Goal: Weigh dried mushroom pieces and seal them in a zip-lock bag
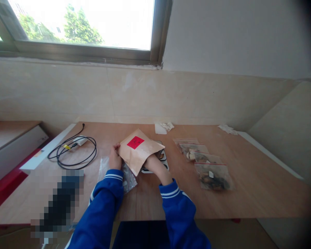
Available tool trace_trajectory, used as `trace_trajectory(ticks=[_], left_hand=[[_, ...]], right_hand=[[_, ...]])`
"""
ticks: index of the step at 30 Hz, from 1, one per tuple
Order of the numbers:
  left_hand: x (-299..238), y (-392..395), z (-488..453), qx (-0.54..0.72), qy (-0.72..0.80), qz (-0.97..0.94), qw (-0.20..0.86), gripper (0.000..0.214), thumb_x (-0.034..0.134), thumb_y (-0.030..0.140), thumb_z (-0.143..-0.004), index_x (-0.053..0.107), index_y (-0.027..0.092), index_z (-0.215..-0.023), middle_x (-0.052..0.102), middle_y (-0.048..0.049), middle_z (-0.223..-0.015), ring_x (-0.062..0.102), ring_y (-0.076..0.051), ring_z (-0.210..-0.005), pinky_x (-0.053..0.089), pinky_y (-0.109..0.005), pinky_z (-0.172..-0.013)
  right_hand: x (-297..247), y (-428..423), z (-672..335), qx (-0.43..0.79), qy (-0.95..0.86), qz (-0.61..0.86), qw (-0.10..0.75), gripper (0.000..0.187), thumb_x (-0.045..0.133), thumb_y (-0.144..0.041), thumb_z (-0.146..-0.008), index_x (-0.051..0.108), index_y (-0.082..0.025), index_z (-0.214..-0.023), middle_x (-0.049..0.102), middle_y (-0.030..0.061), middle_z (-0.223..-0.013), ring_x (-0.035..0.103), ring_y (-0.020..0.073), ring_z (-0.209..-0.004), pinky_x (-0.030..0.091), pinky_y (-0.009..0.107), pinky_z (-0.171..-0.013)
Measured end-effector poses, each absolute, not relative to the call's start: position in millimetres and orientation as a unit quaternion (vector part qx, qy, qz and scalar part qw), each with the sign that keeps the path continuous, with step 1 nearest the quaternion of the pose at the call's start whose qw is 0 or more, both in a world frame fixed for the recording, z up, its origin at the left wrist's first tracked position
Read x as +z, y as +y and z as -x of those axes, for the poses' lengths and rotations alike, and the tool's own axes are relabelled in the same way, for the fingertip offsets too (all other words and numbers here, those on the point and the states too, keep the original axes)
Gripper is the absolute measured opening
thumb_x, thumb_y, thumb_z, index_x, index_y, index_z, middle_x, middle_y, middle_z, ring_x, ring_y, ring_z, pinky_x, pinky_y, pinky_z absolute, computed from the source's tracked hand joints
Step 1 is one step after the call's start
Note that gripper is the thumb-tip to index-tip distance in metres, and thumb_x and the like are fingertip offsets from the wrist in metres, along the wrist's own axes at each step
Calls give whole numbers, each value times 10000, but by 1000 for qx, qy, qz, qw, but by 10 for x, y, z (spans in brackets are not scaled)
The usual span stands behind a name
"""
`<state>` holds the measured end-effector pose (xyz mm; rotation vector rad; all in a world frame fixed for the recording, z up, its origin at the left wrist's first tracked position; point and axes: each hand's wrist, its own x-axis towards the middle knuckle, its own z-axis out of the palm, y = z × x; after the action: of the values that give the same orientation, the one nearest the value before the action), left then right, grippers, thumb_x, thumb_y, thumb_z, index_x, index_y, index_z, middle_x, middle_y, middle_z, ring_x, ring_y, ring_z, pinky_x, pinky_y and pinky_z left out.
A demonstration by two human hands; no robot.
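A brown paper envelope (138, 149) with a red square label is lifted above the wooden table (248, 193). My left hand (114, 159) pinches its left edge. My right hand (152, 163) reaches into the envelope's open end, and its fingers are hidden inside. A small white device (163, 159) lies partly hidden under the envelope. A clear plastic bag (126, 178) lies flat beneath my left wrist. Both my arms wear blue sleeves with white stripes.
Three clear bags of dried pieces (212, 174) lie in a row to the right. A coiled black cable (74, 152) with a white adapter lies at the left. Crumpled tissue (163, 127) sits by the back wall. A white box (12, 152) stands left of the table.
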<state>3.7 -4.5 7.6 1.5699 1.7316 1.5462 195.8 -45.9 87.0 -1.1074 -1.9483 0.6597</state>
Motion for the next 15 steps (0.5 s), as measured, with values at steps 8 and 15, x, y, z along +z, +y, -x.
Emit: trace_trajectory(ticks=[8, 15], left_hand=[[33, -25, -19, 549, 606, -551, 167, 360, 584, 158, -728, 518, 196, -1079, 605, -117, -1213, 557, -257, -1155, 430, -444, -991], [50, -27, -22, 549, 606, -549, 175, 383, 582, 146, -714, 514, 196, -1088, 597, -114, -1229, 550, -255, -1166, 419, -442, -1007]], right_hand=[[974, -728, -2262, 283, -757, 447, 383, 367, 492, -27, -762, 661, -178, -1050, 679, 111, -1105, 615, 258, -1066, 475, 380, -926], [994, -906, -2440, 323, -697, 429, 474, 263, 523, -84, -764, 656, -208, -955, 664, 36, -1003, 627, 168, -924, 505, 293, -824]])
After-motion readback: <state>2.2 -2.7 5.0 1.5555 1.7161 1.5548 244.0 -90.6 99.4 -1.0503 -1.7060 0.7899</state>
